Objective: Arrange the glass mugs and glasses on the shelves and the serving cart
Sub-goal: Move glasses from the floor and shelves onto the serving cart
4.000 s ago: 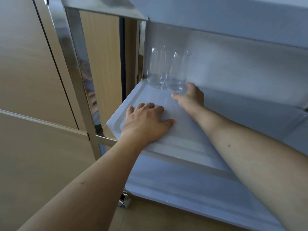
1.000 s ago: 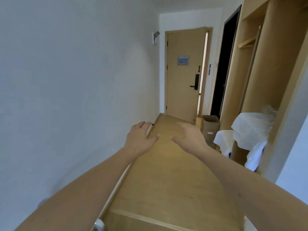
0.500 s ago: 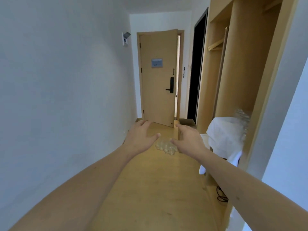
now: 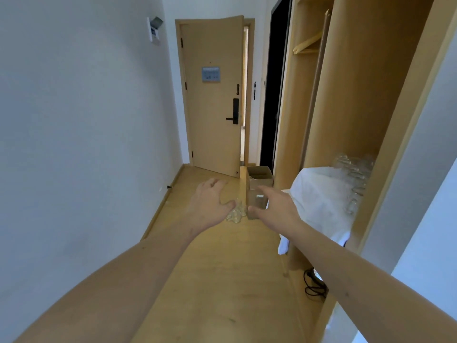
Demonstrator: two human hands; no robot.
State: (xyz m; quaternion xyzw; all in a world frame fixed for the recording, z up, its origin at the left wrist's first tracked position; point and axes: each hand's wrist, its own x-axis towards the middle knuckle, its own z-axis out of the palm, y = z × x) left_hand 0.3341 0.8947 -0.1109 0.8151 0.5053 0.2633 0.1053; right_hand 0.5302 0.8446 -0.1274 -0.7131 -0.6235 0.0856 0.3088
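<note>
Hands outstretched along a hallway: left hand (image 4: 210,201) and right hand (image 4: 274,206) held forward, fingers spread loose, holding nothing. Clear glasses (image 4: 353,174) clustered on the white-draped shelf (image 4: 319,194) at its back edge, inside the wooden wardrobe (image 4: 366,95); more glassware (image 4: 236,214) on the floor (image 4: 222,268) beside cardboard boxes (image 4: 259,179). Door notice (image 4: 211,74) too blurred to read.

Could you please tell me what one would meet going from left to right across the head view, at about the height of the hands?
White wall → left hand → glasses on the floor → right hand → white cloth → glasses on the shelf.
</note>
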